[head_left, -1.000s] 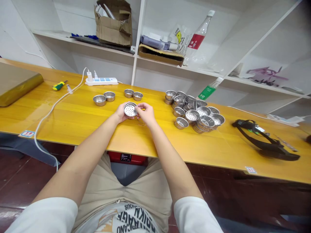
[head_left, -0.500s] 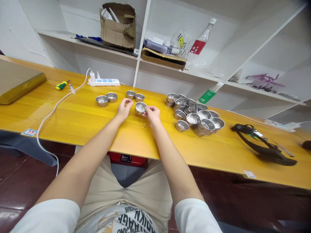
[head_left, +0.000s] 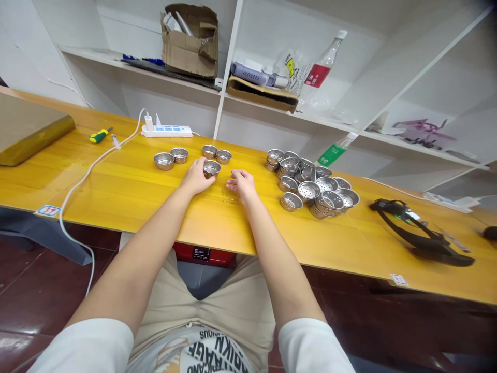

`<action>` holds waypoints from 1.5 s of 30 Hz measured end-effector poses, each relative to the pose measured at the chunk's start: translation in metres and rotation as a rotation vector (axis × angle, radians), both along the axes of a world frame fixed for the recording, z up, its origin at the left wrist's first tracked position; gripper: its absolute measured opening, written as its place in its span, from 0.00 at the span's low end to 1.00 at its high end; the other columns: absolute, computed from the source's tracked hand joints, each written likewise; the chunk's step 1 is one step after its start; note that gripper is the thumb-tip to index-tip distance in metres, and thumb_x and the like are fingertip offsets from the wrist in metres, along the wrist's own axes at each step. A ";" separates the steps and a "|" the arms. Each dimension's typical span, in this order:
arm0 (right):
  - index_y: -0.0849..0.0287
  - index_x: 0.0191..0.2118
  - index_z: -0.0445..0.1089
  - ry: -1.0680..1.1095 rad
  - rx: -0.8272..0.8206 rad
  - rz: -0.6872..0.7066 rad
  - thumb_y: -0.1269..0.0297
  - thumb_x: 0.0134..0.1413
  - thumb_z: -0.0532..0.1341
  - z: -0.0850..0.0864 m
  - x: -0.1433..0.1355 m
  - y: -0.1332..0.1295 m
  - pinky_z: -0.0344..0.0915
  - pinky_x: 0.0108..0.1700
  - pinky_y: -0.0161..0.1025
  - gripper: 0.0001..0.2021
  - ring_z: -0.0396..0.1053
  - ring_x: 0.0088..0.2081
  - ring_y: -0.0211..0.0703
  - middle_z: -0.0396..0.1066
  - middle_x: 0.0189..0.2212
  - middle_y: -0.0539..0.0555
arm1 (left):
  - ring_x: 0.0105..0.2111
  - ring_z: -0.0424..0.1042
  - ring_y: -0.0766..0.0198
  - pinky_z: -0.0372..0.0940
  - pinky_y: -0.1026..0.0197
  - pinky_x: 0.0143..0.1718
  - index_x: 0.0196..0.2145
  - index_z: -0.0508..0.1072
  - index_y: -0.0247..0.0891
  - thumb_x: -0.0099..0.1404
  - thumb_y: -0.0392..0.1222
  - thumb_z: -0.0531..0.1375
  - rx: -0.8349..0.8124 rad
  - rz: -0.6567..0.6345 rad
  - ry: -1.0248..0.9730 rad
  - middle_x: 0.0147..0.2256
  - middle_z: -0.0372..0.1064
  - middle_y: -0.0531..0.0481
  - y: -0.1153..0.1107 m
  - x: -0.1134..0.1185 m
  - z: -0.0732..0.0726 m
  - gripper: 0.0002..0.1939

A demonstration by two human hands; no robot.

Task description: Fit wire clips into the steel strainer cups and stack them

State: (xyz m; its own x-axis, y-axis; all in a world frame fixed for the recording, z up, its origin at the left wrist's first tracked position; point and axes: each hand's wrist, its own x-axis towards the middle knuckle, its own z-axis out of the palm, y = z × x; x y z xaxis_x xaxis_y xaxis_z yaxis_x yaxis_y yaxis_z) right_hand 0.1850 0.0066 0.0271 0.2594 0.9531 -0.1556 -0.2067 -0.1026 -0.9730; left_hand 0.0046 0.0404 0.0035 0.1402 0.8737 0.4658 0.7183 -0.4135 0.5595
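Note:
My left hand [head_left: 197, 177] is closed round the side of a small perforated metal cup [head_left: 212, 169] at the middle of the yellow table. To its right, my right hand [head_left: 241, 183] has its fingers apart and holds nothing. A thin wire ring [head_left: 230, 196] lies on the table just left of that hand's fingers. Two more cups stand behind the held one, one [head_left: 209, 151] beside the other [head_left: 223, 156]. Farther left are another two cups, one [head_left: 163, 161] next to the other [head_left: 179, 155].
Many stacked metal cups [head_left: 309, 190] stand on the right, with a green-labelled bottle [head_left: 334, 153] behind. A black headset [head_left: 419, 233] lies far right. A power strip [head_left: 166, 131], a white cable [head_left: 79, 181] and a screwdriver [head_left: 99, 136] are on the left.
The cup has moved left, from my right hand to my left hand. My right hand has let go of it and its fingers have opened.

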 end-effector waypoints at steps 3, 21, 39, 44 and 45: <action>0.59 0.36 0.69 -0.008 -0.009 -0.020 0.72 0.67 0.59 0.001 0.005 0.000 0.75 0.27 0.30 0.05 0.70 0.24 0.30 0.67 0.31 0.46 | 0.60 0.70 0.42 0.65 0.45 0.64 0.60 0.66 0.34 0.60 0.43 0.68 -0.058 0.151 0.005 0.57 0.69 0.33 0.008 -0.006 -0.001 0.33; 0.56 0.37 0.69 -0.477 0.029 -0.049 0.67 0.61 0.59 -0.007 0.019 0.003 0.74 0.38 0.35 0.02 0.72 0.31 0.36 0.72 0.34 0.49 | 0.47 0.77 0.55 0.72 0.51 0.57 0.44 0.72 0.38 0.60 0.33 0.61 -0.144 0.015 -0.166 0.45 0.77 0.43 0.029 -0.005 -0.011 0.13; 0.58 0.33 0.80 -1.415 0.006 0.498 0.66 0.54 0.66 0.008 0.018 -0.026 0.67 0.41 0.36 0.04 0.76 0.40 0.46 0.82 0.35 0.56 | 0.62 0.69 0.41 0.64 0.44 0.66 0.61 0.69 0.36 0.62 0.37 0.60 -0.125 0.388 0.098 0.62 0.66 0.34 0.017 -0.041 0.010 0.28; 0.58 0.32 0.79 -1.528 0.042 0.469 0.62 0.57 0.67 0.006 0.012 -0.029 0.70 0.48 0.44 0.06 0.77 0.46 0.56 0.81 0.39 0.64 | 0.57 0.71 0.37 0.67 0.39 0.61 0.58 0.71 0.38 0.61 0.36 0.61 -0.106 0.356 0.079 0.59 0.67 0.32 0.011 -0.038 0.012 0.26; 0.59 0.32 0.79 -1.551 0.056 0.464 0.62 0.57 0.67 0.006 0.010 -0.030 0.70 0.50 0.46 0.06 0.76 0.47 0.58 0.81 0.41 0.66 | 0.57 0.71 0.37 0.67 0.39 0.60 0.58 0.71 0.38 0.62 0.36 0.60 -0.101 0.347 0.079 0.58 0.67 0.32 0.010 -0.037 0.012 0.25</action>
